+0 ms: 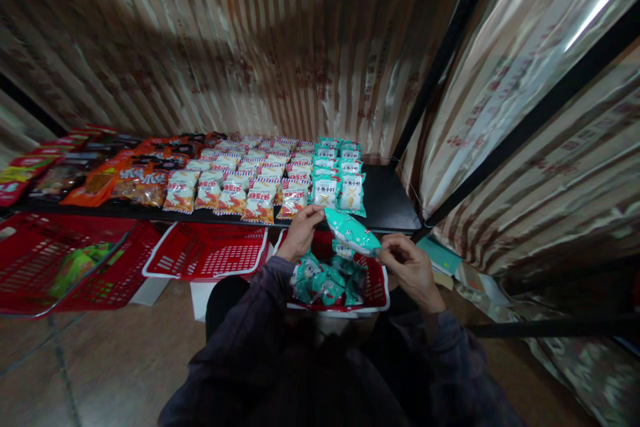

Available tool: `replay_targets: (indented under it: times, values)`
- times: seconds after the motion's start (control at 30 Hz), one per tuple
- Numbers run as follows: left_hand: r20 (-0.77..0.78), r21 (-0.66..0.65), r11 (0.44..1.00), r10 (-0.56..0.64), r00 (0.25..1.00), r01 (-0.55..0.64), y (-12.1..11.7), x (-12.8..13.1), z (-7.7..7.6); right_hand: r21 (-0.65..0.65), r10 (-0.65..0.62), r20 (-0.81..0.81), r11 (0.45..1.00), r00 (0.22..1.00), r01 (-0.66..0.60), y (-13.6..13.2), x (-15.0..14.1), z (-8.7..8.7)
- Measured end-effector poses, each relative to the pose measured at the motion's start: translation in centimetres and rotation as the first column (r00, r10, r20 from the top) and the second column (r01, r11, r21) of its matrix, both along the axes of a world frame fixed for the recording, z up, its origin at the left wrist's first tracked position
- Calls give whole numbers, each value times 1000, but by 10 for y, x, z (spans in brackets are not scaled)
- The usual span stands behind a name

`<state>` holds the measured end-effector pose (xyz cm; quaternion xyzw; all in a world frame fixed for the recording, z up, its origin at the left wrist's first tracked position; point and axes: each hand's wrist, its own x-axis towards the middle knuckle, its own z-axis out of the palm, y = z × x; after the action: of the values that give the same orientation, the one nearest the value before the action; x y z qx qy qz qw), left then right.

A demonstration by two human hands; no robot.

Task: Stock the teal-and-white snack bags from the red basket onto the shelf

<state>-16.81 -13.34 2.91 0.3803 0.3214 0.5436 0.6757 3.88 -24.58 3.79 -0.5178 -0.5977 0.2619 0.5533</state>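
Note:
A teal snack bag [351, 232] is stretched between my two hands, tilted down to the right, above a red basket. My left hand [303, 232] pinches its left end, and my right hand [407, 265] pinches its right end. Beneath it, the red basket [377, 287] holds several more teal snack bags [327, 283] in a loose heap. Just beyond my hands, teal-and-white snack bags [327, 192] stand in two columns on a black shelf [387, 197]. To their left are rows of white-and-orange snack bags [260, 199].
Orange snack bags [143, 181] and red bags [25, 177] fill the shelf's left part. Below stand another red basket [210, 250] and a larger red basket [30, 267] with green packets [80, 270]. A black post [445, 47] rises at right before striped sheeting [280, 33].

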Motion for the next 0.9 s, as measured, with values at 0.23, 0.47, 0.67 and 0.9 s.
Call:
replay_targets:
  times: [0.23,0.47,0.67,0.9]
  values:
    - [100,-9,1000,12,995,-11,-8,3,11,177,-80,213,983,974,43,-3,-3,3]
    - [10,-107,993,49,999,-48,-4,8,7,311,-140,331,950,933,32,-7,-6,-3]
    - [-41,-183,982,47,998,-53,0,8,0,289,-123,406,957,906,1,-11,-5,-13]
    - [-57,-233,972,-49,997,35,3,5,-5,328,-142,434,945,890,-9,-13,-2,-18]
